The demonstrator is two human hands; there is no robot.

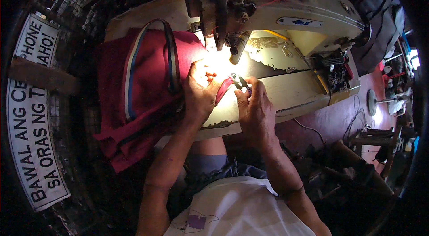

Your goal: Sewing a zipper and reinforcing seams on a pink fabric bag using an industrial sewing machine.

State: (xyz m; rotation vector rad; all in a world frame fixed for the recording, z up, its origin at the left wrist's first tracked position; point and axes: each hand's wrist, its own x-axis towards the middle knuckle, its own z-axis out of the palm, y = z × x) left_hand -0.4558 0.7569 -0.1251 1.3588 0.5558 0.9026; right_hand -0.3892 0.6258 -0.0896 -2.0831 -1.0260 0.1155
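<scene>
Under the bright lamp of a sewing machine, my left hand is closed on the edge of a maroon fabric piece. A narrow maroon strip runs from its fingers toward my right hand. My right hand grips a small dark snips-like tool, its tip at the end of that strip; glare and fingers hide its exact shape. A striped strap in white, blue and black loops over the fabric, left of my left hand. The needle area is washed out by light.
The machine stands on a pale, worn table. Small metal parts lie in a tray at its right end, near a yellow-handled tool. A lettered sign hangs on the left; a fan stands at far right.
</scene>
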